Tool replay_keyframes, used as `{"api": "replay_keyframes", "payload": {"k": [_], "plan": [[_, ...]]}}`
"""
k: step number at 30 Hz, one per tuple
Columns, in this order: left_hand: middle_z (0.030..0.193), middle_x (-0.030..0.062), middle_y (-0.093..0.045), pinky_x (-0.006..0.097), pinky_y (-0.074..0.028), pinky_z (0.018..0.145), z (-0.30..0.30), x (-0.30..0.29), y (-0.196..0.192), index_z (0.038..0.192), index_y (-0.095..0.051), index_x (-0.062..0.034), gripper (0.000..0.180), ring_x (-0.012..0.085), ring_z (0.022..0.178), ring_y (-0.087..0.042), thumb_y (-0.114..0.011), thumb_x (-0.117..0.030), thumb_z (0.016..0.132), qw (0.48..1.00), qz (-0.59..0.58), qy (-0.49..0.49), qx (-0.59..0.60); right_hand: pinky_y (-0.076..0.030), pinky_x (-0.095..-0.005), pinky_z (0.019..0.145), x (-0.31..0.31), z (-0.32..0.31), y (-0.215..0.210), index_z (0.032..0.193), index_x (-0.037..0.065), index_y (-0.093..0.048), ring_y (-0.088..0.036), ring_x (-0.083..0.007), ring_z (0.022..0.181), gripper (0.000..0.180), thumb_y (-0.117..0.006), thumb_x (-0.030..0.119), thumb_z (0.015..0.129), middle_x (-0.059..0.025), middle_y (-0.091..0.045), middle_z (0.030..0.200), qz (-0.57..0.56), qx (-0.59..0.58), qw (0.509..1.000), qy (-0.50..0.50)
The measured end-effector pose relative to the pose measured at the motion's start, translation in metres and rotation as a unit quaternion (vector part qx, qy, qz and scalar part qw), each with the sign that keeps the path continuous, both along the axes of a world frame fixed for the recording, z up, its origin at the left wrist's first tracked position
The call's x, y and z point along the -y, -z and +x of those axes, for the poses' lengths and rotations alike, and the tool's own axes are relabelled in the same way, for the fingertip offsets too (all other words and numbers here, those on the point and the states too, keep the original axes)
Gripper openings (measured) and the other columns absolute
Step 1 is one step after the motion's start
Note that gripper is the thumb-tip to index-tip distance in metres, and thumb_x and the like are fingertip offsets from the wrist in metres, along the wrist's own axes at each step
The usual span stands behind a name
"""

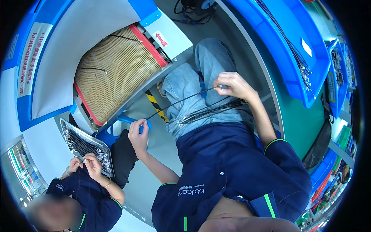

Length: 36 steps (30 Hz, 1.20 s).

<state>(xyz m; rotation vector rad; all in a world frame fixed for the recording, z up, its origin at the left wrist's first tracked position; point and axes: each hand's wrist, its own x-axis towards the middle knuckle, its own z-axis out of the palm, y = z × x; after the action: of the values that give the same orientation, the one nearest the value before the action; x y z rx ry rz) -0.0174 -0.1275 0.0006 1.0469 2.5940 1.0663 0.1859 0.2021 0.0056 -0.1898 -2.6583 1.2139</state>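
The person stretches one thin black cable (181, 101) above the lap. The left hand (138, 132) pinches its lower end; the right hand (232, 86) clamps the upper end. Steady tension is advisable — the lap bundle (210, 111) could snag it.

This is a factory floor, an assembly line for thin cables. A conveyor with a tan mesh belt (112, 73) edged in red runs between blue housings, blue bins (286, 50) hold bundles of black cables (301, 63) with metal ends, and a metal tray (85, 145) holds more of the same. Two people sit close together in matching navy work jackets with green trim, one with a cable bundle (212, 110) across the lap, and racks of stock show at the rim.
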Motion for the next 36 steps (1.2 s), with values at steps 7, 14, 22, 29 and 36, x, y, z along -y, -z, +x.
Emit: {"api": "replay_keyframes", "payload": {"k": [7, 14, 22, 29, 36], "plan": [[0.08, 0.0117, -0.063, 0.032, -0.048, 0.069, -0.053, -0.026, -0.008, 0.086, -0.063, 0.0001, 0.009, 0.0245, 0.074, -0.061, -0.066, 0.0, 0.077, 0.997, -0.003, 0.04, -0.062, -0.048, -0.0337, 0.066, 0.0, -0.018, 0.0, 0.078, 0.007, -0.062, -0.058, -0.0218, 0.07, 0.01, -0.068, 0.009, 0.071, -0.0044, -0.058, 0.072, 0.061, -0.023, 0.998, 0.028], [0.087, 0.0127, -0.063, 0.034, -0.048, 0.072, -0.18, -0.072, -0.009, 0.092, -0.064, -0.0007, 0.014, 0.0274, 0.08, -0.062, -0.063, -0.012, 0.085, 0.992, 0.001, 0.062, -0.111, -0.045, -0.0345, 0.079, 0.031, -0.09, 0.013, 0.081, 0.008, -0.063, -0.056, -0.0229, 0.083, 0.012, -0.069, 0.012, 0.072, -0.0043, -0.059, 0.08, 0.091, -0.125, 0.983, 0.093], [0.097, 0.0107, -0.062, 0.033, -0.047, 0.082, -0.279, -0.114, 0.01, 0.094, -0.064, -0.0025, 0.016, 0.0242, 0.089, -0.061, -0.063, -0.015, 0.085, 0.982, -0.05, 0.119, -0.136, -0.038, -0.0496, 0.097, 0.058, -0.157, 0.038, 0.081, 0.009, -0.062, -0.053, -0.0247, 0.098, 0.015, -0.072, 0.011, 0.07, -0.0033, -0.056, 0.094, 0.113, -0.134, 0.966, 0.188], [0.115, 0.0127, -0.057, 0.038, -0.042, 0.094, -0.301, -0.126, 0.026, 0.1, -0.063, -0.0056, 0.021, 0.0299, 0.109, -0.052, -0.065, -0.018, 0.083, 0.98, -0.102, 0.117, -0.122, -0.034, -0.056, 0.1, 0.067, -0.17, 0.04, 0.086, 0.01, -0.062, -0.052, -0.0269, 0.104, 0.021, -0.074, 0.016, 0.07, -0.0056, -0.055, 0.101, 0.146, -0.1, 0.959, 0.221], [0.123, 0.0155, -0.05, 0.04, -0.039, 0.1, -0.261, -0.12, 0.004, 0.119, -0.055, -0.0092, 0.036, 0.0331, 0.118, -0.048, -0.063, -0.018, 0.085, 0.987, -0.002, 0.031, -0.159, -0.041, -0.0414, 0.092, 0.059, -0.139, 0.022, 0.096, 0.005, -0.06, -0.053, -0.0291, 0.101, 0.025, -0.071, 0.017, 0.077, -0.0094, -0.056, 0.101, 0.02, -0.132, 0.974, 0.183]]}}
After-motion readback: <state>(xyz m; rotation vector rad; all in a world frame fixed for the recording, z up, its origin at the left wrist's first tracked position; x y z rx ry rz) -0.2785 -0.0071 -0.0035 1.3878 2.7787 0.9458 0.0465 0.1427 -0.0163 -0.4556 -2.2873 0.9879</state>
